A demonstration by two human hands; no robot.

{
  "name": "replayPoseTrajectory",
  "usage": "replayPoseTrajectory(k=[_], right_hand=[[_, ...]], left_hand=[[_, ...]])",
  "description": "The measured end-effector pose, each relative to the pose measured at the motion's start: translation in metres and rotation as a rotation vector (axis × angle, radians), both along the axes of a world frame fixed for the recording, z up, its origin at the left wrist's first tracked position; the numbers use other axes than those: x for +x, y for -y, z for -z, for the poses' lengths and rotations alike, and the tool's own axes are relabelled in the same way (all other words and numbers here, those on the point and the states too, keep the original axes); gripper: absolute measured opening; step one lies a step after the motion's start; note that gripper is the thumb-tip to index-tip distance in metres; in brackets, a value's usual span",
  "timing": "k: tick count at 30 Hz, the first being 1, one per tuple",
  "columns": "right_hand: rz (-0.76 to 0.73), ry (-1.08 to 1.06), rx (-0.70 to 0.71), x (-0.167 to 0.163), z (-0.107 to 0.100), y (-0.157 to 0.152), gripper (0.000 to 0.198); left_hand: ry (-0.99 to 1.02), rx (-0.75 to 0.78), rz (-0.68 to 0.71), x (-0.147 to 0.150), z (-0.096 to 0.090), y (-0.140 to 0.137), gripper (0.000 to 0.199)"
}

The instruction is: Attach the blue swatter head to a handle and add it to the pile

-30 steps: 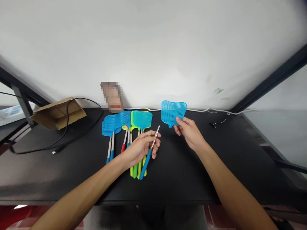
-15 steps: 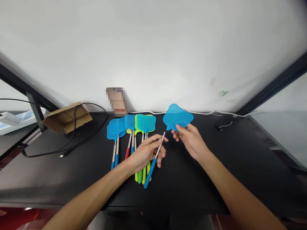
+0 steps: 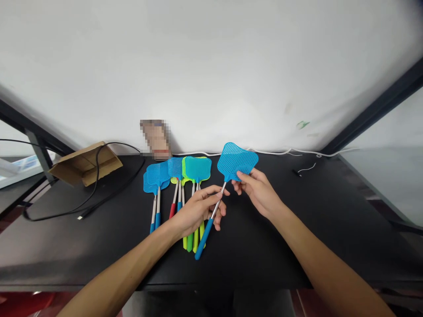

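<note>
My left hand (image 3: 203, 207) pinches the metal rod of a fly swatter handle (image 3: 205, 235), whose blue grip slants down toward me. The perforated blue fly swatter head (image 3: 235, 159) is in my right hand (image 3: 259, 189), thumb on its face and fingers behind. Its neck meets the top of the rod; how deep the rod sits inside cannot be seen. Left of my hands, several fly swatters lie on the table with their heads toward the wall: blue ones (image 3: 157, 174), and others with lime-green (image 3: 195, 242) or red grips (image 3: 172, 210). My left hand covers parts of some handles.
An open cardboard box (image 3: 87, 164) lies at the left on the black table (image 3: 264, 259), with a black cable (image 3: 95, 193) running past it. A blurred-out item (image 3: 157, 140) leans on the wall. A white cable (image 3: 280, 152) follows the wall's foot. A small black piece (image 3: 297, 173) lies right.
My right hand has brought the swatter head left and onto the end of the rod, closing the gap between them. The whole view has shifted slightly.
</note>
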State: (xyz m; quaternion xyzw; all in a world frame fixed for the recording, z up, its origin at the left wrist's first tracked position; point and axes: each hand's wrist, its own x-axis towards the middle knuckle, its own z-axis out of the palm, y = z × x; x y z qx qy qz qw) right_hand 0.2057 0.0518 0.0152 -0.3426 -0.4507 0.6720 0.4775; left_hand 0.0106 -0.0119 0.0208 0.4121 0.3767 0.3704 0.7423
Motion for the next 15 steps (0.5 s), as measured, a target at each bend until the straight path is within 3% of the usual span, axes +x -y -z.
replayPoseTrajectory(k=[15], right_hand=[[-0.001,0.063,0.039,0.0009,-0.0044,0.0007,0.022]], left_hand=[[-0.031,0.012,0.022,0.0000,0.0003,0.0007,0.031]])
